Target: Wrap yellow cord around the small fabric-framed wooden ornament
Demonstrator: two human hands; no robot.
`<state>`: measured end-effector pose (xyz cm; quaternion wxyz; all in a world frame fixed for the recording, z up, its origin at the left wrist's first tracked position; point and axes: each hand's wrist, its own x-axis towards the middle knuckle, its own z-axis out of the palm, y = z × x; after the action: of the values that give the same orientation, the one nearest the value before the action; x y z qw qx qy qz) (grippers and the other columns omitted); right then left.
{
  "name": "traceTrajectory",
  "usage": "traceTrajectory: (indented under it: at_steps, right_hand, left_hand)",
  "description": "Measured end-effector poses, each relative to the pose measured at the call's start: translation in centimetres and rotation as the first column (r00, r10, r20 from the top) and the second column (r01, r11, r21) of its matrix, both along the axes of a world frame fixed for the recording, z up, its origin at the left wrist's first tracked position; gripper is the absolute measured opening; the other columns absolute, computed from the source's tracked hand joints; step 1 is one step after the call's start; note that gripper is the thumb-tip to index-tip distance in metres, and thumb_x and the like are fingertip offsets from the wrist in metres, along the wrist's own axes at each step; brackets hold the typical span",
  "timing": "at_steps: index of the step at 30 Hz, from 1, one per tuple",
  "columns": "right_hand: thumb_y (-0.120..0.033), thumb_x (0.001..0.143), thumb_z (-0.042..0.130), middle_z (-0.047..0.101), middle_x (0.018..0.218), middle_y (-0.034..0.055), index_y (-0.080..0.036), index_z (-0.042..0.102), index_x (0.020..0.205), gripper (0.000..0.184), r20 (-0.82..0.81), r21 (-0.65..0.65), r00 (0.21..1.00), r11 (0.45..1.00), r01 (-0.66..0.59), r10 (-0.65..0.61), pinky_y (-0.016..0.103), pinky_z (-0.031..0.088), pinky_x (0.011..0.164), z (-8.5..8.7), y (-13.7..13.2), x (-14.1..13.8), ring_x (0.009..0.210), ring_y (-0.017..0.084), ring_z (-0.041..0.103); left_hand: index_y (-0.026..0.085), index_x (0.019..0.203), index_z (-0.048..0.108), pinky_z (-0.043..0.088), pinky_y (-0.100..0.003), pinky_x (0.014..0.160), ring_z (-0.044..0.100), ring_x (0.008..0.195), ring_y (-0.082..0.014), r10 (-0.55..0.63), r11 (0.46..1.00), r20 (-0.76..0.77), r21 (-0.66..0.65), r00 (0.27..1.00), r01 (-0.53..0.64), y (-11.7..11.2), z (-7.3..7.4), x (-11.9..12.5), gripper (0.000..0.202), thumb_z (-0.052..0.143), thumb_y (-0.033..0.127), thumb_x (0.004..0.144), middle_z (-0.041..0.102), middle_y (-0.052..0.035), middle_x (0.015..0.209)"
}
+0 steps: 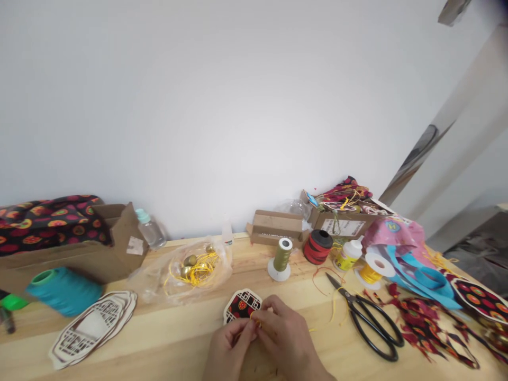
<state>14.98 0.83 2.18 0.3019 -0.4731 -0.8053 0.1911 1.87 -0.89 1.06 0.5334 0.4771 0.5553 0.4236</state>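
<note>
My left hand [228,346] and my right hand [283,333] meet at the table's near edge, fingers pinched together on a thin yellow cord [256,320]. The cord sits at the lower edge of a small ornament [241,305] with a white lattice frame over black-and-red fabric, which lies on the wooden table [166,338]. A strand of yellow cord trails right from my hands toward black scissors [369,317].
A teal thread cone [63,290] and a stack of white lattice cutouts [93,325] lie at left. A plastic bag of gold bells and yellow cord [194,264], an olive spool [281,256], a red spool [318,246], cardboard boxes and fabric scraps [428,312] crowd the back and right.
</note>
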Motion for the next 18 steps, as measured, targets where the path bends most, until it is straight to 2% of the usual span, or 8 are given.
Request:
traceTrajectory:
  at_steps: [5, 11, 15, 18]
  right_hand:
    - [-0.015, 0.072, 0.050, 0.061, 0.071, -0.0010, -0.027, 0.062, 0.078, 0.018, 0.052, 0.169, 0.996, 0.982, -0.081, 0.073, 0.018, 0.036, 0.047, 0.0, 0.4, 0.2, 0.058, 0.012, 0.054]
    - [-0.018, 0.078, 0.047, 0.062, 0.070, -0.0002, -0.024, 0.060, 0.082, 0.015, 0.096, 0.285, 0.989, 0.949, -0.134, 0.111, 0.018, 0.035, 0.050, -0.4, 0.8, 0.5, 0.061, 0.012, 0.052]
    - [-0.019, 0.080, 0.044, 0.062, 0.067, -0.0004, -0.023, 0.059, 0.084, 0.016, 0.101, 0.296, 0.990, 0.947, -0.128, 0.102, 0.018, 0.035, 0.049, -0.8, 0.8, 0.5, 0.059, 0.012, 0.050]
    - [-0.017, 0.079, 0.045, 0.063, 0.069, 0.0000, -0.023, 0.059, 0.086, 0.017, 0.090, 0.254, 0.993, 0.962, -0.098, 0.078, 0.019, 0.036, 0.050, -0.9, 0.8, 0.5, 0.060, 0.012, 0.050]
  left_hand:
    - [0.016, 0.068, 0.070, 0.043, -0.021, 0.056, 0.057, 0.062, -0.0185, -0.073, 0.997, -0.067, -0.008, 0.995, 0.073, 0.1, 0.8, -0.3, 0.027, 0.052, 0.036, 0.069, 0.067, -0.0004, 0.058]
    - [0.019, 0.079, 0.070, 0.045, -0.024, 0.065, 0.060, 0.072, -0.0213, -0.029, 0.999, -0.086, -0.022, 0.996, 0.027, 0.5, 1.3, -0.9, 0.022, 0.055, 0.031, 0.067, 0.071, -0.0010, 0.068]
    - [0.019, 0.076, 0.070, 0.046, -0.023, 0.067, 0.061, 0.074, -0.0207, 0.018, 1.000, -0.067, 0.001, 0.998, -0.018, 0.6, 1.0, -1.1, 0.018, 0.058, 0.027, 0.066, 0.071, -0.0016, 0.072]
    - [0.018, 0.077, 0.066, 0.046, -0.022, 0.066, 0.061, 0.073, -0.0188, 0.033, 0.999, 0.032, 0.010, 0.999, -0.033, 0.6, 0.5, -1.0, 0.016, 0.059, 0.026, 0.066, 0.071, -0.0025, 0.076]
